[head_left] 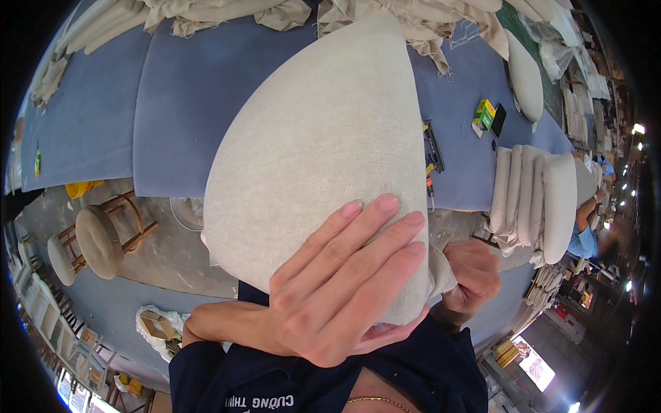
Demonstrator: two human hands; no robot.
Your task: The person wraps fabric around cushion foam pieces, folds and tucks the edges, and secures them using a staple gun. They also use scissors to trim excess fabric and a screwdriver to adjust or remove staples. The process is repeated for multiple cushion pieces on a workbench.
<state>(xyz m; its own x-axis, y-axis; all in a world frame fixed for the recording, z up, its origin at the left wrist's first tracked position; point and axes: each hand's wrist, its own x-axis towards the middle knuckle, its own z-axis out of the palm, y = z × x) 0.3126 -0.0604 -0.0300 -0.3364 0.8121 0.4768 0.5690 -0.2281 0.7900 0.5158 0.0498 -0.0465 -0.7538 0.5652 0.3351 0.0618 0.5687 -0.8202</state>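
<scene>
A large upholstered seat pad [323, 144] in cream woven fabric stands tilted up in front of my chest, its broad face toward me. My left hand [348, 282] clasps its lower edge, fingers stretched across the face and the thumb partly hidden below. At the lower right corner, a loose flap of fabric [441, 272] sticks out from the pad. My right hand [471, 275] is closed on that flap, its fingers curled in a fist. The underside of the pad is hidden from view.
Behind the pad is a blue-covered table [186, 103] with heaped cream fabric [275, 14]. A black staple gun [434, 148] and a green-yellow box [484, 115] lie on it. Stacked seat pads [527, 196] stand at right, near another person [585, 227]. Wooden stools [100, 241] are at left.
</scene>
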